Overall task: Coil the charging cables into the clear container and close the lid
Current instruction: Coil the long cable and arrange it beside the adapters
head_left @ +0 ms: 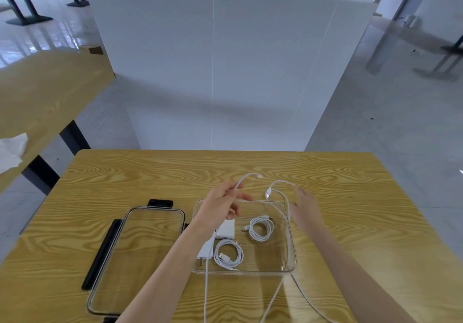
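Note:
A clear container (pixel 292 264) stands open on the wooden table. Inside lie two coiled white cables (pixel 228 254) (pixel 260 228) and two white charger blocks (pixel 225 230). My left hand (pixel 221 203) hovers over the container's far left corner, pinching one end of a long loose white cable (pixel 206 285). My right hand (pixel 304 206) holds the other end near its USB plug (pixel 268 193), over the far right corner. The loose cable hangs down past the table's near edge. The clear lid (pixel 136 260) with black latches lies flat to the left of the container.
A second wooden table (pixel 47 92) stands at the left with white paper (pixel 12 150) on it. A white partition (pixel 213 59) rises behind my table. Table legs show on the grey floor at the far right.

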Demonstrator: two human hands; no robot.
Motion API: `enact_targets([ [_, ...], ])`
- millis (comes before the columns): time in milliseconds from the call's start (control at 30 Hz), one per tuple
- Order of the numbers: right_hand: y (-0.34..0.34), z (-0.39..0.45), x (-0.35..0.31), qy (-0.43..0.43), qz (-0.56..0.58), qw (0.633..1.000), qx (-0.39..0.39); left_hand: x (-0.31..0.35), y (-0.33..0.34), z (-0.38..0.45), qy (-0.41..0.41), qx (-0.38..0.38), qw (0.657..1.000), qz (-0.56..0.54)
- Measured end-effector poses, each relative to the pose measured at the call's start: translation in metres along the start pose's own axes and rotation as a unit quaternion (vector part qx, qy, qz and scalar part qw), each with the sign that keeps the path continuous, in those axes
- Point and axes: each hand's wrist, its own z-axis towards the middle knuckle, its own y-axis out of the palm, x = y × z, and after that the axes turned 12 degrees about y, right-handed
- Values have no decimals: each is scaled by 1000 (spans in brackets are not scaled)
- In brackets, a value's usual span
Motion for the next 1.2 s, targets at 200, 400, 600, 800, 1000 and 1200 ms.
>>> enact_targets([
  [200,-12,-53,-86,-72,344,911,-214,10,3,2,11,39,973,-228],
  [400,2,-96,-109,-16,519,739,-430,17,-10,5,16,129,949,-288],
  [600,7,-92,-90,-98,417,809,-404,27,-37,17,-29,213,889,-404],
  [800,10,-83,-74,-93,214,848,-477,43,-50,17,-41,138,937,-320],
  [1000,-3,-51,-86,56,127,939,-314,51,-28,-7,-33,-27,990,-137],
  [1200,-41,-37,-124,43,252,937,-237,32,-2,-13,-74,-42,990,-112],
])
